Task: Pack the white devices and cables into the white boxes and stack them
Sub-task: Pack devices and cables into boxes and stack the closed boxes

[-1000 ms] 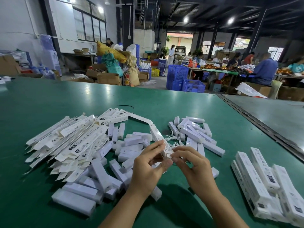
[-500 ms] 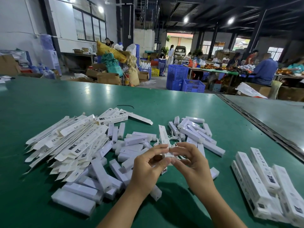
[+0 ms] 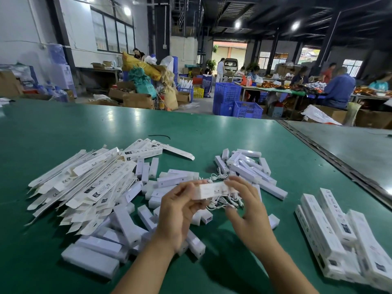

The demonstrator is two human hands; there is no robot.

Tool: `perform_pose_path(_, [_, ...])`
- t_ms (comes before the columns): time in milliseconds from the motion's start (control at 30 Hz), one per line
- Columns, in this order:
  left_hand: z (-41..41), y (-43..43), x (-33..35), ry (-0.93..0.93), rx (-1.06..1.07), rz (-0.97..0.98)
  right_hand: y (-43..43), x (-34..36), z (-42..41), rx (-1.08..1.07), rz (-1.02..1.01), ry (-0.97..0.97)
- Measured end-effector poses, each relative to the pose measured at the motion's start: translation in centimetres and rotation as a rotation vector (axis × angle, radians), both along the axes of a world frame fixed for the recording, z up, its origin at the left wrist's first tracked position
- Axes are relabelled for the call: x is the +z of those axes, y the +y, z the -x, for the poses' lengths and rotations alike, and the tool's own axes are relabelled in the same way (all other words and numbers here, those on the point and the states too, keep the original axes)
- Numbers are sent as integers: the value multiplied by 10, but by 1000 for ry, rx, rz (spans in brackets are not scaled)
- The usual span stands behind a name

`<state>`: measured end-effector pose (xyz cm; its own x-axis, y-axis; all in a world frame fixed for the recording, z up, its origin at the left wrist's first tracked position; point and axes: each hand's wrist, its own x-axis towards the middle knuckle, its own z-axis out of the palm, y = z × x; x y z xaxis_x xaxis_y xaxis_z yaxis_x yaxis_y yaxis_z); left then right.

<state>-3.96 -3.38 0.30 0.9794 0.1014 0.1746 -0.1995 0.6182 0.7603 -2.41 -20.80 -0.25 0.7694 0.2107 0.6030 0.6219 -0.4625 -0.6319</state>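
Observation:
Both hands hold one long white box [image 3: 212, 190] level above the green table [image 3: 63, 128]. My left hand [image 3: 180, 211] grips its left end, and my right hand [image 3: 247, 209] pinches its right end from above. Under the box lies a tangle of white cables [image 3: 226, 201]. Flat unfolded white boxes [image 3: 91, 179] lie heaped at the left. Several white devices [image 3: 125, 225] are scattered in front of me, with more white devices [image 3: 248, 168] in a pile behind my hands. Packed white boxes [image 3: 339, 234] are stacked at the right.
A metal seam [image 3: 331, 160] runs diagonally between this table and a grey table at the right. A short black strip [image 3: 160, 136] lies further back on the green surface. Beyond the table are blue crates, cardboard boxes and seated people.
The long box pointed away from me, held at its near end. It now lies crosswise and level between both hands, and my hands have moved apart along it.

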Motion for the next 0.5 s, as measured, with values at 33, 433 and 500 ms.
perform_pose_path(33, [1,4,2,43,-63,107,-3,2,-2,-63,50,-19])
perform_pose_path(433, [3,-3,-3,91,15,-286,-10,6,-6,-56,119,168])
perform_pose_path(500, [4,-17,-8,94,139,-459,-4,7,-2,29,164,196])
